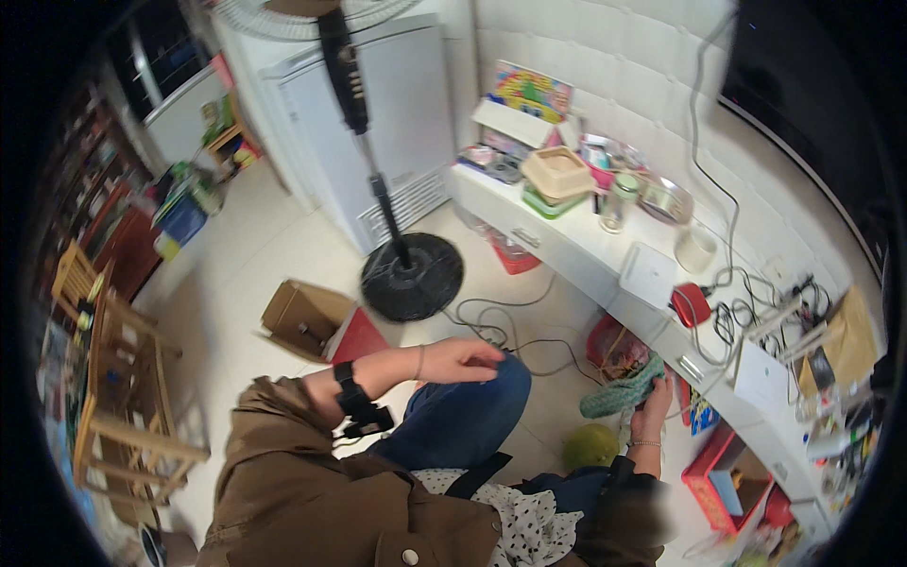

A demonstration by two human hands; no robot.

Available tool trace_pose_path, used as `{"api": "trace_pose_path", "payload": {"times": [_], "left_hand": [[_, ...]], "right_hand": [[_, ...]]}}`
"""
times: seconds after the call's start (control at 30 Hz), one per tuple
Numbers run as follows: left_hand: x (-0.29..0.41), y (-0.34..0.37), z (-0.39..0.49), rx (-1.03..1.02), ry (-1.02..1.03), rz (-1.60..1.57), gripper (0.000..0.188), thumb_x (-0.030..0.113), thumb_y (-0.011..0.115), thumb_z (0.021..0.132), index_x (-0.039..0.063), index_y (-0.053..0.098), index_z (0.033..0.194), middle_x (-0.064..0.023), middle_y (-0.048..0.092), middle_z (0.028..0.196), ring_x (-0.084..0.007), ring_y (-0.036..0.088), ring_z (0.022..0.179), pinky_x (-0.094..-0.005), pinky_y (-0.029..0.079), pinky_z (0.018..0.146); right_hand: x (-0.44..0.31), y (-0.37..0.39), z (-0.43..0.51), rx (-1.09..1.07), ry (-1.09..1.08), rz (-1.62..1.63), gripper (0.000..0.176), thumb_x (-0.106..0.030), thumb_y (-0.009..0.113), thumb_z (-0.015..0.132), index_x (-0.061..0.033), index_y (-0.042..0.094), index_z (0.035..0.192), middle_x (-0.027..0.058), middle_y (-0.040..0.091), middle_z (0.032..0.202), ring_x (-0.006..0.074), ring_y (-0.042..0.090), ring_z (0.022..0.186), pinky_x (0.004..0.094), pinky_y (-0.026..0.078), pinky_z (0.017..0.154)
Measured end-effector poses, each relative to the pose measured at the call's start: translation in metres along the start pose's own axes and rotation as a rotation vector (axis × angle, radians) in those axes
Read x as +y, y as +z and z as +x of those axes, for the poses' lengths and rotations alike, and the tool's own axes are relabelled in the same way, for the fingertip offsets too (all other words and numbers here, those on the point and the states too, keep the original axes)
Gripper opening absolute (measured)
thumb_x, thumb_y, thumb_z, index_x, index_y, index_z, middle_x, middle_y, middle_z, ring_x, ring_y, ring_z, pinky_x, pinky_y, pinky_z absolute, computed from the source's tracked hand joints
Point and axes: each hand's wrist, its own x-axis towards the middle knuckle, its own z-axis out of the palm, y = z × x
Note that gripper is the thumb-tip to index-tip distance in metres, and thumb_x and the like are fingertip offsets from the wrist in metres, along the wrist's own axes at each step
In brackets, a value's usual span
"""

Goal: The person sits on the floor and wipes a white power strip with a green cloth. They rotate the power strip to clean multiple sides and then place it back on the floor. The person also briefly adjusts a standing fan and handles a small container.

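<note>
My right hand [655, 407] grips a green patterned cloth item [623, 392] by its right end, beside the white console. The cloth overlaps the edge of a red basket [601, 347] with mixed contents on the floor. Below the cloth lies a round yellow-green fruit, perhaps a pomelo [590, 446]. My left hand [471, 360] rests over my knee in blue jeans, holding nothing, with its fingers slightly bent and the thumb apart. A black strap with a device [358, 404] is around my left forearm.
An open cardboard box [301, 319] and a pedestal fan's black base [412, 276] stand ahead on the floor, with cables [496, 326] nearby. The white console [588, 262] bears containers, a jar and a router-like box. A red box [730, 475] stands at right, a wooden chair [134, 453] at left.
</note>
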Motion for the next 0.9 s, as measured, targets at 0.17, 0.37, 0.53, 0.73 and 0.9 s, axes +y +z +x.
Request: {"api": "trace_pose_path", "payload": {"times": [0.17,0.37,0.53,0.73,0.9], "left_hand": [[-0.051,0.006,-0.167,0.035,-0.412,0.391,0.051,0.038,0.06,0.085,0.0,0.052,0.118,-0.017,0.064,0.101,-0.0243,0.062,0.092,-0.0328,0.048,0.082],[-0.132,0.1,-0.395,-0.264,-0.996,0.44,0.096,0.064,0.062,0.07,-0.001,0.032,0.134,-0.0259,0.041,0.133,-0.039,0.04,0.123,-0.0447,0.031,0.103],[-0.159,0.214,-0.533,-0.391,-1.234,0.036,0.092,0.063,0.059,0.074,-0.002,0.032,0.134,-0.0217,0.04,0.135,-0.0373,0.047,0.116,-0.043,0.038,0.097],[-0.167,0.273,-0.56,-0.223,-1.241,-0.287,0.089,0.062,0.058,0.075,0.0,0.032,0.134,-0.0204,0.041,0.134,-0.0363,0.048,0.114,-0.0431,0.039,0.095],[-0.192,0.269,-0.504,-0.076,-1.026,-0.388,0.087,0.061,0.058,0.075,0.002,0.033,0.134,-0.0193,0.042,0.133,-0.0356,0.049,0.113,-0.0432,0.04,0.093]], "right_hand": [[0.013,-0.011,0.0,-0.088,0.082,-0.124,0.03,-0.008,0.041,0.083,-0.0048,0.051,0.111,0.0074,0.055,0.099,0.0203,0.056,0.088,0.0334,0.047,0.077],[0.033,-0.035,0.013,-0.111,0.078,-0.281,0.022,-0.01,0.042,0.083,-0.005,0.054,0.101,0.0076,0.056,0.091,0.0206,0.056,0.082,0.0338,0.047,0.072],[0.038,-0.043,0.02,-0.067,0.07,-0.455,0.023,-0.018,0.044,0.083,-0.004,0.052,0.099,0.0103,0.056,0.091,0.0228,0.057,0.079,0.0357,0.048,0.068],[0.031,-0.008,0.018,-0.157,0.058,-0.548,0.044,-0.019,0.041,0.085,-0.0021,0.044,0.125,0.0145,0.055,0.109,0.027,0.056,0.093,0.0385,0.048,0.078],[0.024,0.033,0.002,-0.189,0.062,-0.448,0.033,-0.018,0.04,0.085,-0.0029,0.051,0.111,0.0112,0.057,0.101,0.0252,0.058,0.088,0.0401,0.05,0.071]]}}
